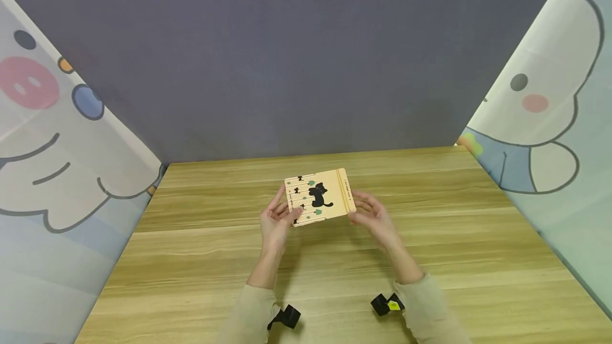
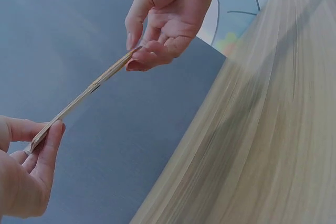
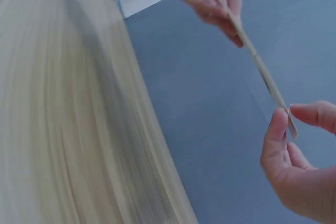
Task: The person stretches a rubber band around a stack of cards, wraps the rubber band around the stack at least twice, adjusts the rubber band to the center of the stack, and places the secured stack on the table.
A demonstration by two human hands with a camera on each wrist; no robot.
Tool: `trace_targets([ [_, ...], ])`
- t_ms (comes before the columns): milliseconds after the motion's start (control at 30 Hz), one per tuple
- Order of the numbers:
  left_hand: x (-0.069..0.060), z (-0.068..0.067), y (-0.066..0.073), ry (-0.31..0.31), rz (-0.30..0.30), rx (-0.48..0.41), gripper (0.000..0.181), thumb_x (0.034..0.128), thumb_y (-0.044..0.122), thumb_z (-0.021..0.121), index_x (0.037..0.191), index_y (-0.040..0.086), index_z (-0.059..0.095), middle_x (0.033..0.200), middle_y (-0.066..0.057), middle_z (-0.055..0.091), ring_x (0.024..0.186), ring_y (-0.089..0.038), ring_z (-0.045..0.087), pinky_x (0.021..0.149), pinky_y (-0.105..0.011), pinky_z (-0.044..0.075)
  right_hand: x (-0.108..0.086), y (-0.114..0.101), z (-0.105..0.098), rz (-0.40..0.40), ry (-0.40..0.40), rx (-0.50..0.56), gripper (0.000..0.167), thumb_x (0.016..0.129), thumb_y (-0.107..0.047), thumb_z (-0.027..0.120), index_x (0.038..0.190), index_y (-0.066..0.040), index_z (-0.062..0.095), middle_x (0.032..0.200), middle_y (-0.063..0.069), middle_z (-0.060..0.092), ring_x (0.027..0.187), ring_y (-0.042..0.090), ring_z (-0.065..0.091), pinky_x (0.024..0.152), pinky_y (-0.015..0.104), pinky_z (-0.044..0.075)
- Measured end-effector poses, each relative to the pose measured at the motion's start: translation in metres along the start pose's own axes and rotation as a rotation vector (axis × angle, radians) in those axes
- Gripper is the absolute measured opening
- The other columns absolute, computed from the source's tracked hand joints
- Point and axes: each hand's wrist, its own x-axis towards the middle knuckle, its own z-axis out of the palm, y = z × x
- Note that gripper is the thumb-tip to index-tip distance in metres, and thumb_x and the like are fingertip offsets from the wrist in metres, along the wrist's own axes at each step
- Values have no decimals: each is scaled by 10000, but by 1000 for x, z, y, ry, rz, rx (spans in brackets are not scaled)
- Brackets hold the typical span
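Note:
A thin cream notebook [image 1: 330,197] with a black cat on its cover is held up above the table, tilted so the cover shows in the head view. My left hand [image 1: 276,225] grips its left edge, thumb on the cover and fingers behind. At the opposite edge, beside a yellow band, my right hand [image 1: 376,220] pinches the notebook between thumb and fingers. Both wrist views show the notebook [image 2: 86,93] nearly edge-on, as a slim layered strip. In the right wrist view the right thumb and a fingertip meet at its lower end [image 3: 292,127].
A wood-grain table [image 1: 191,259] spreads below the hands. Behind it stands a dark grey panel [image 1: 306,57]. Cartoon-printed curtains hang at the left [image 1: 43,174] and right [image 1: 540,137]. Black wrist-camera mounts [image 1: 289,316] stick out from the sleeves.

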Motion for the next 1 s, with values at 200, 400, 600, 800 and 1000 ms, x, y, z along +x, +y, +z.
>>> trace_targets([
  [200, 3, 1, -2, 12, -28, -8, 664, 677, -130, 655, 1251, 170, 514, 946, -174, 635, 648, -141, 605, 500, -148, 483, -3, 1, 9, 184, 115, 62, 427, 841, -176, 592, 1173, 39, 430, 889, 19, 585, 765, 140, 584, 684, 246, 516],
  [400, 5, 1, -3, 12, -43, -17, 652, 695, -123, 651, 1257, 172, 506, 979, -190, 627, 707, -163, 624, 559, -162, 506, -4, -8, 26, 322, 296, 219, 103, 899, -117, 508, 937, -26, 536, 805, 49, 592, 679, 139, 579, 619, 217, 509],
  [600, 5, 2, -4, 39, -44, -34, 637, 700, -129, 643, 1255, 153, 506, 1010, -208, 615, 761, -180, 636, 638, -200, 527, -4, -5, 33, 297, 371, 282, 72, 891, -107, 525, 875, -62, 579, 767, 49, 622, 633, 118, 585, 568, 203, 511],
  [800, 4, 5, -7, 59, -3, -97, 592, 698, -150, 637, 1232, 76, 517, 1004, -231, 607, 773, -179, 645, 690, -245, 529, -4, 8, 34, 162, 372, 243, 113, 822, -186, 633, 816, -73, 625, 751, 43, 647, 614, 102, 598, 553, 213, 525],
  [1000, 2, 7, -9, 71, 9, -117, 585, 692, -167, 625, 1222, 55, 520, 1011, -240, 599, 801, -211, 642, 730, -277, 519, -5, 17, 35, 119, 374, 233, 148, 820, -193, 640, 796, -46, 644, 771, 85, 665, 610, 120, 614, 574, 264, 544],
])
